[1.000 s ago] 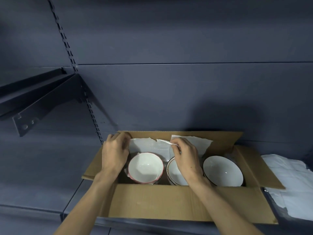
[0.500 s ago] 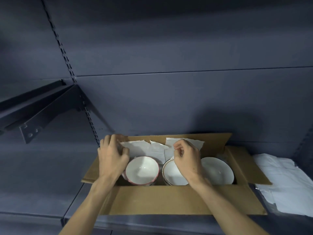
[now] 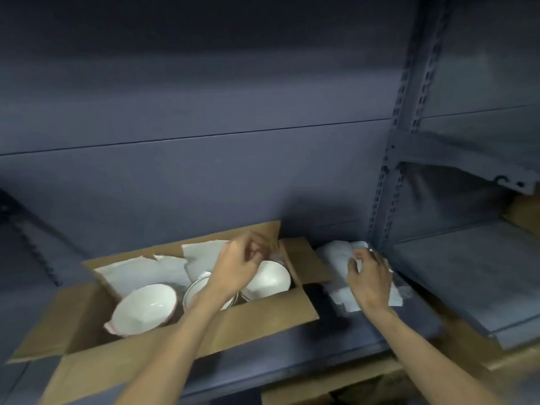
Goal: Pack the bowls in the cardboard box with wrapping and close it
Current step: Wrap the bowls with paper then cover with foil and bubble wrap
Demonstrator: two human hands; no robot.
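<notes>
An open cardboard box [image 3: 263,315] sits on the dark shelf with three bowls side by side in it: a pink-rimmed bowl [image 3: 143,309] on the left, a dark-rimmed bowl [image 3: 197,287] in the middle and a plain white bowl [image 3: 273,277] on the right. White wrapping sheets [image 3: 140,273] stand along the box's back wall. My left hand [image 3: 239,267] hovers over the middle and right bowls, blurred, with its fingers loosely apart and nothing in it. My right hand [image 3: 369,277] lies on the stack of wrapping paper [image 3: 333,257] to the right of the box, fingers curled onto the top sheet.
A slotted metal upright [image 3: 409,141] rises just behind the paper stack. Beyond it is another grey shelf [image 3: 467,273]. The box's right flap [image 3: 304,258] lies open toward the paper. More cardboard [image 3: 321,385] shows below the shelf edge.
The view has swung right. My right hand has left the box and moved onto the paper stack. My left hand has shifted from the box's left side to over the middle and right bowls.
</notes>
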